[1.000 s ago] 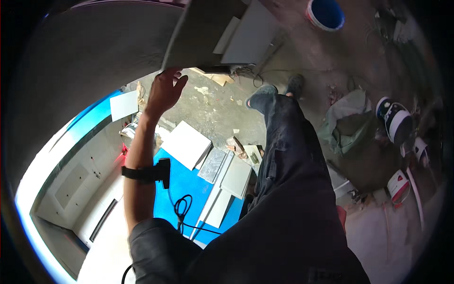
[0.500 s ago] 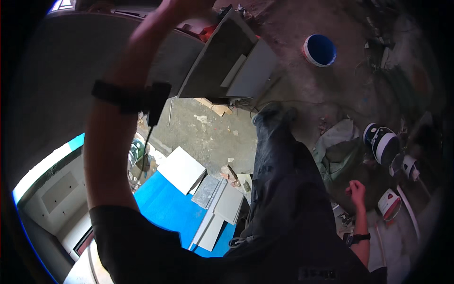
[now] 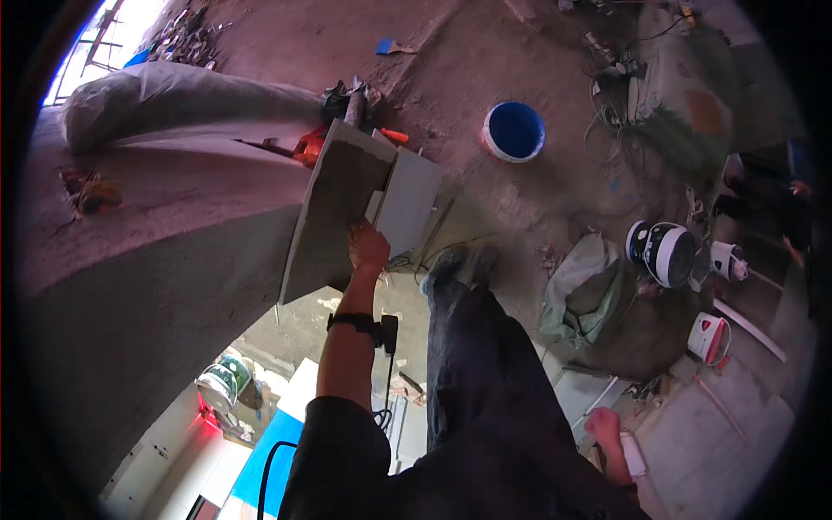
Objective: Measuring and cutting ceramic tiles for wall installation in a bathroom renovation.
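Observation:
My left hand (image 3: 368,247) is in front of a large grey slab (image 3: 334,204) that leans at a tilt. Its fingers are curled near the lower end of a narrow pale strip (image 3: 373,206); whether they grip anything is hidden. Beside the strip leans a light grey panel (image 3: 407,198). My right hand (image 3: 604,425) hangs low at the right of my legs, its fingers curled into a loose fist with nothing visible in them. A dark strap with a small box sits on my left forearm.
A blue-lined bucket (image 3: 514,133) stands on the dusty floor ahead. To the right lie a green-grey sack (image 3: 582,295), a black-and-white bucket (image 3: 663,254) and a white-and-red pail (image 3: 708,338). A plastic-wrapped roll (image 3: 199,102) lies at the upper left. Part of another person shows at the far right.
My left hand has come down from the upper edge to the leaning slab. The view has shifted, showing more floor ahead. My right hand stays low, with fingers curled.

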Motion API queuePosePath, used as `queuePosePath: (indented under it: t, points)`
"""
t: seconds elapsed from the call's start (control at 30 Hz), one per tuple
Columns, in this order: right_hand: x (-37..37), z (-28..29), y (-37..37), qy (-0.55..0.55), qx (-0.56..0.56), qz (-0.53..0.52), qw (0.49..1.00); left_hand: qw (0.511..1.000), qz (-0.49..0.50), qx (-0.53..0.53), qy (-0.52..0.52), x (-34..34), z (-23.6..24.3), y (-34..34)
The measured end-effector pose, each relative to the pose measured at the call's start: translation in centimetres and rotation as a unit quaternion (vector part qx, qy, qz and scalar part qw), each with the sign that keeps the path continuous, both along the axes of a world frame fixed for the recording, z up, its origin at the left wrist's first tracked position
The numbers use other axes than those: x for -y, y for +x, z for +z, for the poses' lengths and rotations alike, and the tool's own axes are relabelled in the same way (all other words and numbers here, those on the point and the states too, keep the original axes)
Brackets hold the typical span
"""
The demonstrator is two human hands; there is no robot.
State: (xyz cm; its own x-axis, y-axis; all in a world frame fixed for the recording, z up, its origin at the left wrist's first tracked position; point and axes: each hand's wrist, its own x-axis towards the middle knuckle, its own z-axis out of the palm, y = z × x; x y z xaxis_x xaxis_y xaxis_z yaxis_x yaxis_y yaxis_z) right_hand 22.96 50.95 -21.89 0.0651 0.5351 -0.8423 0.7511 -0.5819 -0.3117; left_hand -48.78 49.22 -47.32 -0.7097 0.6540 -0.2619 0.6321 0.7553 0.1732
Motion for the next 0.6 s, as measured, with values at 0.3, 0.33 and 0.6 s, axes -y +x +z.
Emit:
queuePosePath:
  t: [0.3,0.33,0.6]
  points:
    - [5.6,5.6,-2.5,-0.037,0.044,0.076,0.995,0.989,0.122,-0.08,-0.004,-4.5,-4.6,4.2]
    - [5.8,6.2,-3.2,-0.03,0.043,0.124,0.991,0.984,0.141,-0.106,-0.017,-4.8,-4.8,4.2]
    - [8.7,6.3,-4.0,-0.013,0.007,0.037,0.999,0.974,0.119,-0.192,-0.03,-4.2,-6.0,2.8]
